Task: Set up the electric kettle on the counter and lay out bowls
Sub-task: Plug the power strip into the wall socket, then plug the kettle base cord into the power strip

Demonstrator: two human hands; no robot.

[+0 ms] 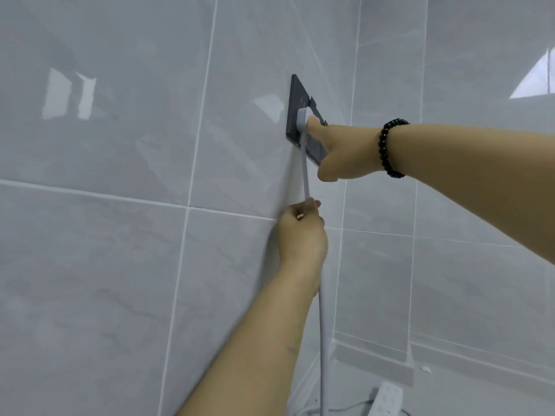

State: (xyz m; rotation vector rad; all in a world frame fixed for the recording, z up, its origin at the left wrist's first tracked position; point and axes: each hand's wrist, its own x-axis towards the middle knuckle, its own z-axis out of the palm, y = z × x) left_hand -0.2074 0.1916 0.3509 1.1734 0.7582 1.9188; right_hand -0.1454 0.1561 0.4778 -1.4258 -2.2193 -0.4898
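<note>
Left hand (pixel 301 232) around cord (pixel 304 175) below plug (pixel 301 120)

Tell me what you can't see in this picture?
- Kettle and bowls: none in the head view, outside the frame.
- Plug pins: hidden by the right hand and the socket.
- Cord end: cut off by the bottom edge.
- Cord inside the left hand: covered by fingers.
- Power strip: partly cut off at the bottom.
</note>
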